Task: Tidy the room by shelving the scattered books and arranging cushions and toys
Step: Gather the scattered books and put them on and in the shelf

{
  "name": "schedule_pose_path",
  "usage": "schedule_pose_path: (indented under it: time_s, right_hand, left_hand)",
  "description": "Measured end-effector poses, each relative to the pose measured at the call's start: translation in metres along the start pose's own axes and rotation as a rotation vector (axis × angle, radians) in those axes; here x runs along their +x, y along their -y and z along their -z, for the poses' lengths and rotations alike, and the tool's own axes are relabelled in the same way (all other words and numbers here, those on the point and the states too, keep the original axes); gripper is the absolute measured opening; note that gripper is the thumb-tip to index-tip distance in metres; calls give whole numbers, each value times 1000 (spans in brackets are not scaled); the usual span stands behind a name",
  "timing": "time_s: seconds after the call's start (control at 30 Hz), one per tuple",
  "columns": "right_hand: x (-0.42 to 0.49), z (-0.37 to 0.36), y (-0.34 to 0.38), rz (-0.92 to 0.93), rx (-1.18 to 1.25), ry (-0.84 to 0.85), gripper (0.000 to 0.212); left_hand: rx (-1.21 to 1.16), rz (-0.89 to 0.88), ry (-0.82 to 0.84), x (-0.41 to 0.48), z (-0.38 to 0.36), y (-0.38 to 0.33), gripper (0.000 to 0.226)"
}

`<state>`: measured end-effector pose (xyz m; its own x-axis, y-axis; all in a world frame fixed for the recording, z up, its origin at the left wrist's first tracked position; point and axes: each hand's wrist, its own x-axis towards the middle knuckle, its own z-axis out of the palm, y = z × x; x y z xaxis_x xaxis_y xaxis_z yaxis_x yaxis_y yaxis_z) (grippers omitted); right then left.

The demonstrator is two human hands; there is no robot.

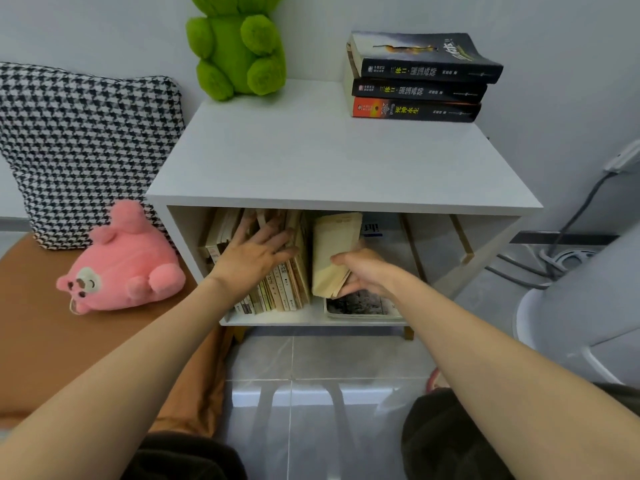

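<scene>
Head view of shelving in a white open-fronted wooden cabinet. The right hand grips a cream-paged paperback book at its lower end, fingers and thumb curled round it. The book stands nearly upright inside the compartment, its long axis running from the grip toward twelve o'clock. The left hand holds nothing; its fingers are straight and spread, pressing flat against a row of upright paperbacks that leans toward eleven o'clock at the compartment's left. The coming move turns on the narrow gap between the two. The row lies just beside the held book at nine o'clock, so the book would likely slide leftward and back to join it while the left hand braces the row. The right hand is nearer that slot. A flat grey-printed magazine lies on the shelf floor beneath the held book and may catch its lower edge. Open room lies at three o'clock, up to the right wall; the top board sits close above. On top, a stack of three thick dark books sits at one o'clock and a lime-green plush bear at eleven. A pink plush animal and a black-and-white houndstooth cushion rest on a brown padded seat at nine o'clock.
</scene>
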<state>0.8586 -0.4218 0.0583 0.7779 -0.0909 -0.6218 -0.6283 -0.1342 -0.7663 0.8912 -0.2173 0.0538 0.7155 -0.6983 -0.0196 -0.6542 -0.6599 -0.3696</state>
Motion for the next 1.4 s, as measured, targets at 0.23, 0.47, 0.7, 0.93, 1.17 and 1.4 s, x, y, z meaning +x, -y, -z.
schedule_pose_path:
  time_s: [0.23,0.47,0.7,0.93,1.17,1.4]
  right_hand:
    - [11,-6,11,86,-32,-139,62]
    - [28,-39,-8,167,248,122,94]
    - [22,-52,-46,237,-318,130,123]
    - [23,-61,-59,389,-585,-67,74]
    - [21,-59,-58,457,-537,-471,22]
    - [28,-63,-29,451,-614,-402,20]
  left_hand:
    - [-47,64,-132,-6,-13,-7,93]
    - [-32,48,-105,-9,-17,-3,93]
    - [-84,49,-62,-8,-12,-2,69]
    - [-56,18,-105,-8,-17,2,80]
    - [-86,5,-99,-7,-19,6,87]
    - [-73,-3,-37,-5,-19,7,87]
